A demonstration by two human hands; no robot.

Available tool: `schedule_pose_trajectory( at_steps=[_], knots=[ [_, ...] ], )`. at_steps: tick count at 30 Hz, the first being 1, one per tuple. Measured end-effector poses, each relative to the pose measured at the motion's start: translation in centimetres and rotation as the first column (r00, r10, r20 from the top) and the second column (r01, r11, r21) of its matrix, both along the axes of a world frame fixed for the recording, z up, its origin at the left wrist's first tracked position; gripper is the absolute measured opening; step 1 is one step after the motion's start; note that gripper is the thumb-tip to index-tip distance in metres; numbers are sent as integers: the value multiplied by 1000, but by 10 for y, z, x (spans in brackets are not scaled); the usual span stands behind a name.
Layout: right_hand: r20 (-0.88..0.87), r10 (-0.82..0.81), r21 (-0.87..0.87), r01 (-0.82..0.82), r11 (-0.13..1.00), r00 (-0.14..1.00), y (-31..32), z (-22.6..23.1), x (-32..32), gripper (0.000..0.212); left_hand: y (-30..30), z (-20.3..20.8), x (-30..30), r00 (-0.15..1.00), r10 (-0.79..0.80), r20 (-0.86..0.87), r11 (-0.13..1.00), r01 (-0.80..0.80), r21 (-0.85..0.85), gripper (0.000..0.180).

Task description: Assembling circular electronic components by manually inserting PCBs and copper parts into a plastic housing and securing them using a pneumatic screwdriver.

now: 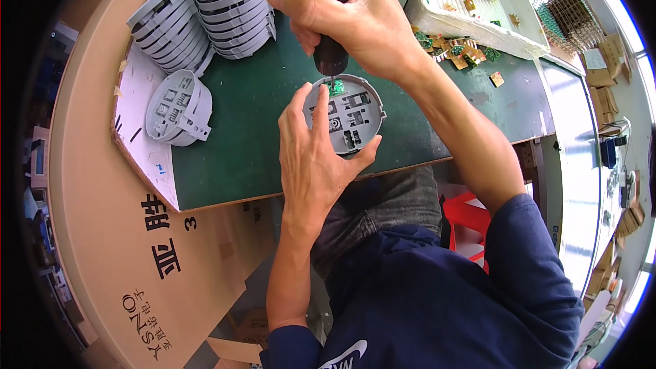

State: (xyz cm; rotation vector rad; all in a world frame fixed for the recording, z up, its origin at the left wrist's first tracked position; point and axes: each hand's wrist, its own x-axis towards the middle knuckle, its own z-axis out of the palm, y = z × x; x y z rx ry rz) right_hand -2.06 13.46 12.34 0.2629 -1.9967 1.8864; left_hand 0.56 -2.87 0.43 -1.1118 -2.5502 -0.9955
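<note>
A round grey plastic housing (369, 115) with cut-out slots lies on the green work surface in front of me. My left hand (316, 138) grips it by the rim, thumb at the lower right and fingers over its left side. A small green circuit board (337, 87) sits inside near its far edge. My right hand (355, 24) is wrapped round a black electric screwdriver (333, 55), held upright. The thin bit points down at the circuit board; whether it touches a screw there is too small to tell.
Tall stacks of grey housings (236, 10) stand at the far left, with a single housing (179, 108) tilted beside them. Loose small circuit boards (465, 53) lie at the far right, by a white tray (506, 39) holding gloves. A large cardboard box (102, 232) stands left.
</note>
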Motion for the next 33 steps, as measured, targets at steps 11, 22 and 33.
schedule_pose_trajectory(
  at_steps=[11,22,33],
  knots=[
    [-1,-31,-26,31,999,1000,-2,0,-6,29,-1,-2,-1,999,16,-34,1000,-16,-2,90],
    [-122,-368,341,388,857,922,9,-4,28,60,-12,0,-6,997,-30,76,981,14,195,107],
    [-293,27,830,240,504,956,13,-66,114,37,-20,30,-11,911,-275,307,932,175,317,110]
  ],
)
